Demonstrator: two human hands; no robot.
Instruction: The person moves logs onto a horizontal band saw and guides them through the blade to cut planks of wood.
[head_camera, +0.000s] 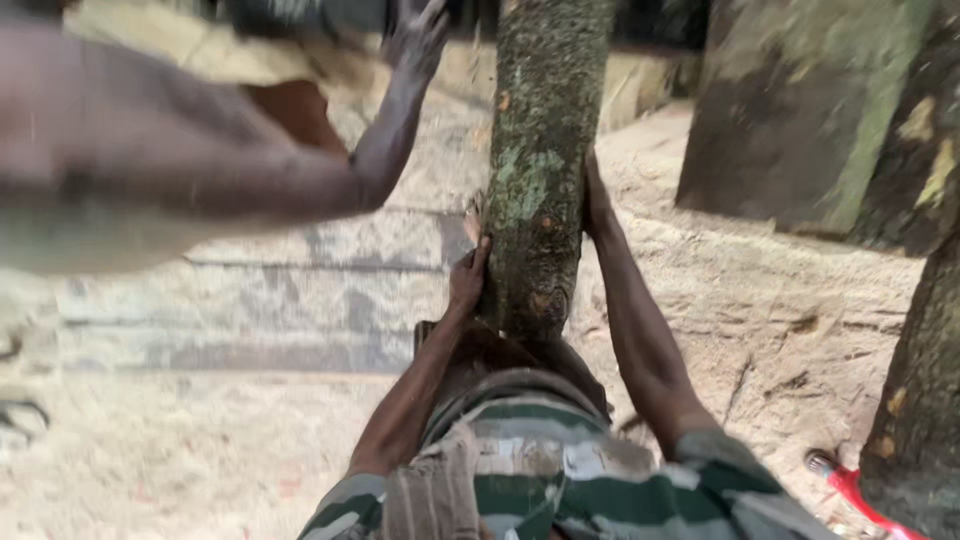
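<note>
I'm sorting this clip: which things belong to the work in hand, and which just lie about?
In hand:
- mossy round log
- left hand, gripping its side
- right hand, on the other side

Lying about:
- red-handled tool
- big dark logs
- another person's arm

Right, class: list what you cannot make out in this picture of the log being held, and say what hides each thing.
Head view:
- Log: its top end is cut off by the upper edge.
- Wearer's left hand: motion-blurred, so its grip is unclear.
- Wearer's right hand: out of frame.
- Co-worker's far hand: its fingers are hidden behind the log.
- Red object: partly hidden by a trunk.
</note>
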